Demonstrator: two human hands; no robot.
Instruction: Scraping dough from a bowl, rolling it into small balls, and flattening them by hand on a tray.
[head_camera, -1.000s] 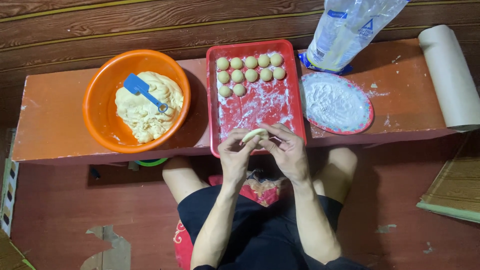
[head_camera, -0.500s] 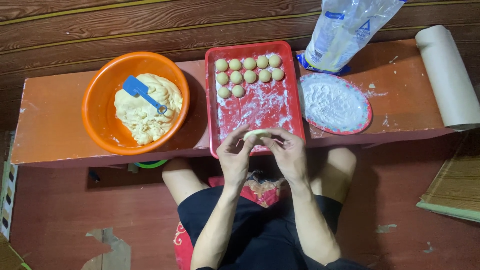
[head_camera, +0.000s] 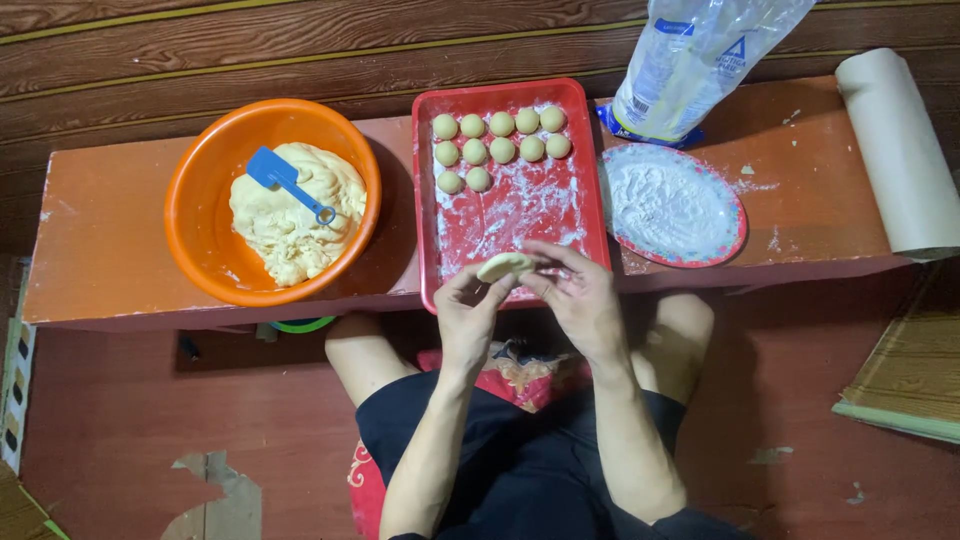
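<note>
Dough piece (head_camera: 505, 266) sat at frame centre, over the near edge of the red tray (head_camera: 590, 200), pinched between left hand (head_camera: 468, 318) and right hand (head_camera: 582, 300). Dough balls (head_camera: 500, 138) filled the tray's top; orange bowl (head_camera: 200, 240) of dough stood left, floured plate (head_camera: 730, 240) right, all on the table (head_camera: 100, 260).

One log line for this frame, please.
left hand + right hand: pinch dough piece | over red tray | dough balls at far end | orange bowl holds dough
</note>
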